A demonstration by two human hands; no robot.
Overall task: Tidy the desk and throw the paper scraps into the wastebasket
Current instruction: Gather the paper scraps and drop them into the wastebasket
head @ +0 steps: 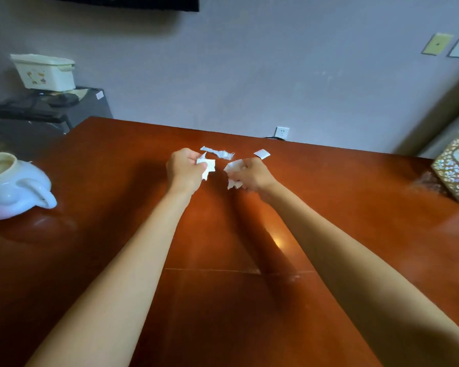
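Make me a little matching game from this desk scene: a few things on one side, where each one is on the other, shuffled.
Things:
1. white pot
2. patterned box
3. long scrap
4. crumpled scrap

Places:
A. right edge of the desk
B. in the right hand
C. left edge of the desk
D. lying on the desk beyond the hands

Pairs: 1-C, 2-A, 3-D, 4-B

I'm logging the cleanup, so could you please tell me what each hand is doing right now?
Left hand: closed on a paper scrap.
Right hand: closed on crumpled paper scraps.
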